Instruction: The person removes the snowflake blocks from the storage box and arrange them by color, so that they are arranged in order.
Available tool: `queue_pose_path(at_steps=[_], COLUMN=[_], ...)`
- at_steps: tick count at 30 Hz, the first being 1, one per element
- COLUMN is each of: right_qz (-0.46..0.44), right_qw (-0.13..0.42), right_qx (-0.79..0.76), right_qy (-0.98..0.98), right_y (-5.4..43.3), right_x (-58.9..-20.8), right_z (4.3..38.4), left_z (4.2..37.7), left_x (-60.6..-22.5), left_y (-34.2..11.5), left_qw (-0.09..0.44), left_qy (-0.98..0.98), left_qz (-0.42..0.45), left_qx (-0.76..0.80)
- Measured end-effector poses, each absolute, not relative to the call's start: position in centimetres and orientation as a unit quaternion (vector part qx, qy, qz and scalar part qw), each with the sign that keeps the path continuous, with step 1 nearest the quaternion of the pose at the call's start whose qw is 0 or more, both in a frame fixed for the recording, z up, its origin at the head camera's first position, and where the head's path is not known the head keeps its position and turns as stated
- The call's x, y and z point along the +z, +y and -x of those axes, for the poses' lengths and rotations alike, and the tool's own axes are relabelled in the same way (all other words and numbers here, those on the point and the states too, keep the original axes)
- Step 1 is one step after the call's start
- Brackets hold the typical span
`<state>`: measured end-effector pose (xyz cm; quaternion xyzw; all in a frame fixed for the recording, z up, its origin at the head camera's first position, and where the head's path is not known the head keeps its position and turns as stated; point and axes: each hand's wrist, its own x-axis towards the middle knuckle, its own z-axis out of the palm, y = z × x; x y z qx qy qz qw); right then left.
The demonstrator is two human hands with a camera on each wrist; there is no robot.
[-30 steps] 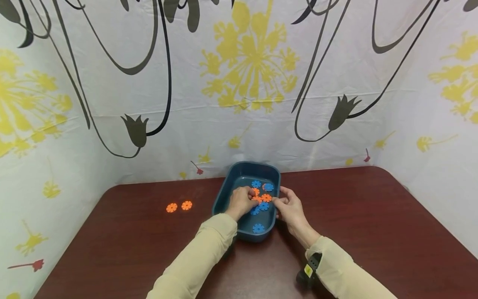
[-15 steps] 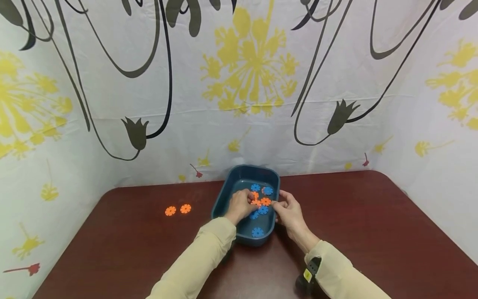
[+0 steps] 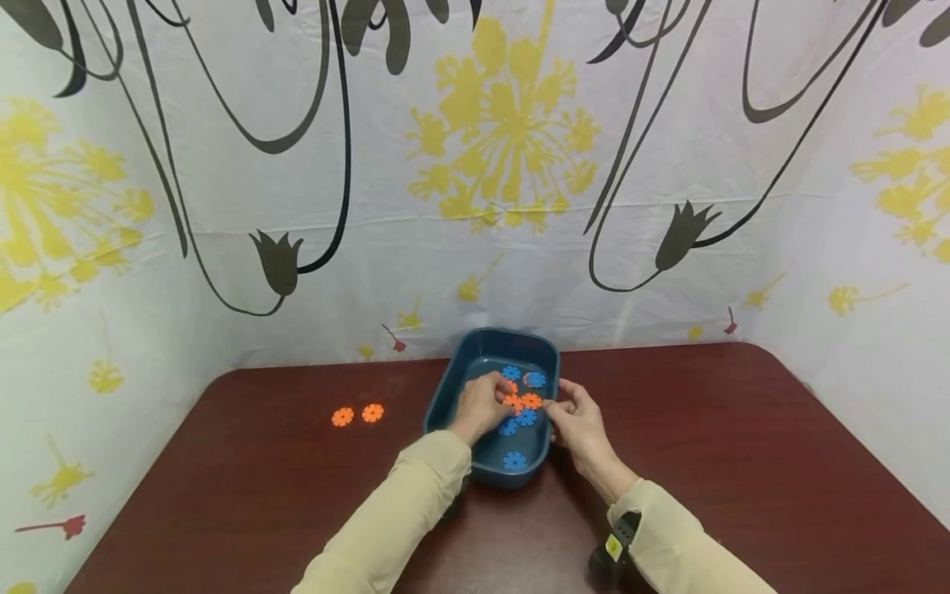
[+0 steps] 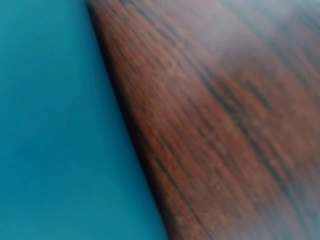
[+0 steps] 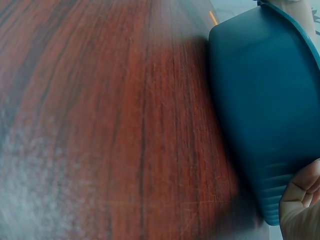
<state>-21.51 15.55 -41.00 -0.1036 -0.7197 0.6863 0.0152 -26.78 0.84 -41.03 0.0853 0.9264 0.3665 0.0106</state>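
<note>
A dark teal plastic bin [image 3: 490, 472] rests on the table, with several blue and orange notched plastic discs inside. My left hand [image 3: 478, 406] reaches over the bin's left wall and pinches an orange disc [image 3: 514, 403] between thumb and fingers. Another orange disc [image 3: 531, 401] lies just right of it, and a blue disc [image 3: 526, 417] below. My right hand [image 3: 582, 422] grips the bin's right rim, thumb at the edge and fingers along the outside. The right wrist view shows that hand [image 5: 302, 205] against the ribbed outer wall. No hand shows in the left wrist view, only the bin's side [image 4: 55, 125].
Two orange discs, a left one [image 3: 343, 417] and a right one [image 3: 373, 412], lie flat on the brown wooden table [image 3: 260, 495] left of the bin. A patterned cloth [image 3: 356, 313] hangs behind the table. A single blue disc [image 3: 515, 461] lies in the bin's near end.
The view shifts slightly as the head moves. Both hands keep the same places at the bin, and the discs stay where they were.
</note>
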Motion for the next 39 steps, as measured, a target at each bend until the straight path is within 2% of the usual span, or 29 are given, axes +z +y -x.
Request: queue_pose_path(at_steps=[14,32,39], right_qz=[0.107,0.106,0.105], right_qw=[0.009,0.016,0.018], right_qx=[0.688,0.683,0.685], right_qy=[-0.718,-0.722,-0.721], right_y=[15.4,15.6,15.5], right_x=[-41.3,-41.1,-41.0], right_z=[21.5,21.6,21.6], left_z=[26.7,25.8,25.5], left_x=[-40.5,-38.5,-37.9], left_y=[0.0,-1.2,-2.2], left_qw=[0.001,0.054,0.059], left_qy=[0.893,0.811,0.79], left_qz=[-0.086,-0.064,-0.061], left_qx=[0.442,0.579,0.607])
